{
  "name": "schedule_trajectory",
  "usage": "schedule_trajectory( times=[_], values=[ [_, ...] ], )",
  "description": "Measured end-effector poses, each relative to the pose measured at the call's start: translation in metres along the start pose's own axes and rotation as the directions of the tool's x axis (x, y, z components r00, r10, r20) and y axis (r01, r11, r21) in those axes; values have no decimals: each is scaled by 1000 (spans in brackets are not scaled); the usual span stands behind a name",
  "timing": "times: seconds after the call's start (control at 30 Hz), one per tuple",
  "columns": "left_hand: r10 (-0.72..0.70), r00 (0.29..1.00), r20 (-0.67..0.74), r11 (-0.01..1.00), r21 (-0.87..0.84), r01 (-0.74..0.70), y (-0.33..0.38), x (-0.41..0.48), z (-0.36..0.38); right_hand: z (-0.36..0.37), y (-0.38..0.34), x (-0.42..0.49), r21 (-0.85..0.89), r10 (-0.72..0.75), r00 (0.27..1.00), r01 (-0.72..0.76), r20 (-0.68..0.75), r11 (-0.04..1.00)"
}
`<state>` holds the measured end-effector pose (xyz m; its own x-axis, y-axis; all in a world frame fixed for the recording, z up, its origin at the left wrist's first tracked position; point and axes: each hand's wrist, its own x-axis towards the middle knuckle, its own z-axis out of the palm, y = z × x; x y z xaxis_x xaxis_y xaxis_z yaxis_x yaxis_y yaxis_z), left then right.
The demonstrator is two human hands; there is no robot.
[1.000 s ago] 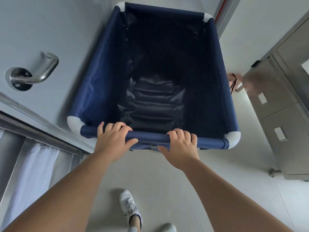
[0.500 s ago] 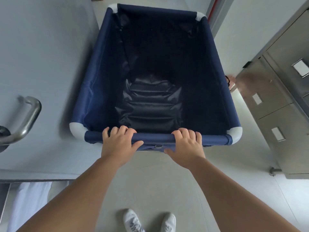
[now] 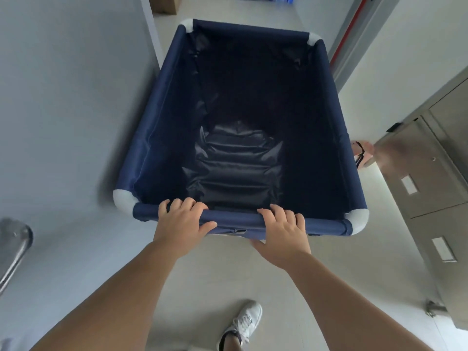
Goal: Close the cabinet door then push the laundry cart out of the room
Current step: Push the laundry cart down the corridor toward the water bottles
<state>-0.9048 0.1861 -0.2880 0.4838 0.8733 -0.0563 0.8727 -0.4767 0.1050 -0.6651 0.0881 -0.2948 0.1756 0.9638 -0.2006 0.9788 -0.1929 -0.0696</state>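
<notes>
A navy-blue fabric laundry cart with white corner caps stands on the floor in front of me, empty, its dark liner crumpled at the bottom. My left hand grips the cart's near top rail left of centre, fingers curled over it. My right hand grips the same rail right of centre. A grey metal cabinet with labelled doors stands to the right, its doors shut as far as I can see.
A grey door with a metal lever handle is close on the left of the cart. A door frame with a red strip is at the far right. A cardboard box sits beyond the doorway. My white shoe is below.
The cart has rolled forward past the door on the left. The lever handle has slid back toward the lower left edge. Both hands keep their grip on the rail.
</notes>
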Motion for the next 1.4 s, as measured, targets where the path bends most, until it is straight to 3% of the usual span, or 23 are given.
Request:
schedule_trajectory(
  times=[0.6, 1.07, 1.4],
  values=[
    [8, 999, -49, 1000, -7, -8, -26, 190, -8, -39, 35, 186, -4, -10, 999, 10, -37, 1000],
    [0, 999, 54, 999, 38, -2, -48, 343, -25, -80, 48, 331, -31, 69, 998, -69, 4, 997],
    [14, 999, 46, 999, 37, -16, -61, 450, -29, -103, 67, 430, -41, 80, 997, -79, 13, 996]
  ],
)
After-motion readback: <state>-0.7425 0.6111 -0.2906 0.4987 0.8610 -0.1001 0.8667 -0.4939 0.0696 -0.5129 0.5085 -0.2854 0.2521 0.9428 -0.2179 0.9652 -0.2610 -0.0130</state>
